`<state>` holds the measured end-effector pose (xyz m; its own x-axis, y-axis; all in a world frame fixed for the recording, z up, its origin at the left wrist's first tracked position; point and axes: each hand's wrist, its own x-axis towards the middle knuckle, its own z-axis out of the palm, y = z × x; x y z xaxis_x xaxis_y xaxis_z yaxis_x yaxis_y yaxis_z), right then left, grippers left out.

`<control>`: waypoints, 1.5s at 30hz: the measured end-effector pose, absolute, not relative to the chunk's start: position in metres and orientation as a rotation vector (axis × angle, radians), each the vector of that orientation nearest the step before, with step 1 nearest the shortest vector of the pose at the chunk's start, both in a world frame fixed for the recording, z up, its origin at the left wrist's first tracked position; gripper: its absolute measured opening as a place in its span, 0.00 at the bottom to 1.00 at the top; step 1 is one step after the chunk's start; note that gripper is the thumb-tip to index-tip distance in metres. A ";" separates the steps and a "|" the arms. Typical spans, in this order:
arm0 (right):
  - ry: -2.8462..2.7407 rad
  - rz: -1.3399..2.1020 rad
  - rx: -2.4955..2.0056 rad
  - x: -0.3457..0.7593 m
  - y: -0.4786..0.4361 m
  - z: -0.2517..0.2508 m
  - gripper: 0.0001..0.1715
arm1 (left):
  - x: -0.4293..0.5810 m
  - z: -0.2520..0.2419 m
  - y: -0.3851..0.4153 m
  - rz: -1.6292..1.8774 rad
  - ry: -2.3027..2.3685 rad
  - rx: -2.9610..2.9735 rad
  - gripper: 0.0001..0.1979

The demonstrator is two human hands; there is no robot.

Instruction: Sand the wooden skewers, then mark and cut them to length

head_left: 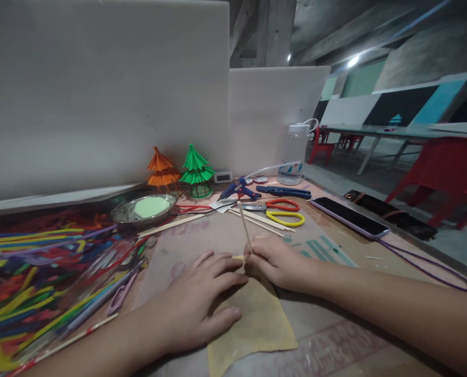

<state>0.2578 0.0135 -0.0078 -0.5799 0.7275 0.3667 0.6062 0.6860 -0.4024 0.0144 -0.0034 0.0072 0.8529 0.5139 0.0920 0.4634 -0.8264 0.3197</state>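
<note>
Pinching between thumb and fingertips, the right hand (276, 262) has hold of a thin wooden stick (244, 226) — I see it clearly from my end of the head camera. The stick stands nearly upright, its top leaning a little left, right at the far edge of a yellowish sheet (257, 319). Its lower end is hidden by the fingers, so I can't tell whether it touches the sheet.

Over to the left hand (207, 298): palm down, fingers loosely spread, thumb out across the sheet, nothing pinched there. How hard it presses, I can't say from here.

Just beyond the hands I've got loose sticks (262, 219) lying beside the scissors (284, 205) with red and yellow handles, then the blue glue gun (239, 189) behind them. A metal dish (121, 215) sits farther left, a pale green disc (152, 207) inside it, and behind that stand an orange model (162, 170) and a green model (197, 173), both tiered. Bright fuzzy strips (21, 283) crowd the left side — and over on the right lies a phone (349, 217), screen dark.
</note>
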 end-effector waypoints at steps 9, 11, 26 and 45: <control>-1.516 1.229 -1.055 0.265 0.029 -0.008 0.23 | 0.011 0.001 -0.002 0.271 0.797 2.717 0.24; -1.303 1.391 -1.003 0.268 0.034 -0.008 0.26 | 0.009 -0.002 -0.002 0.296 0.831 2.701 0.24; -2.150 0.214 -1.395 0.300 0.036 0.007 0.21 | -0.036 0.009 0.064 0.588 1.518 2.889 0.16; -2.338 -0.152 -1.366 0.306 0.048 -0.015 0.19 | -0.067 -0.007 0.096 0.364 1.891 2.824 0.13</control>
<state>0.3057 0.0483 -0.0151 -0.4252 0.8055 0.4128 0.8523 0.5098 -0.1170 -0.0668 0.0956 -0.0065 0.3770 0.8679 0.3235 0.9260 -0.3614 -0.1097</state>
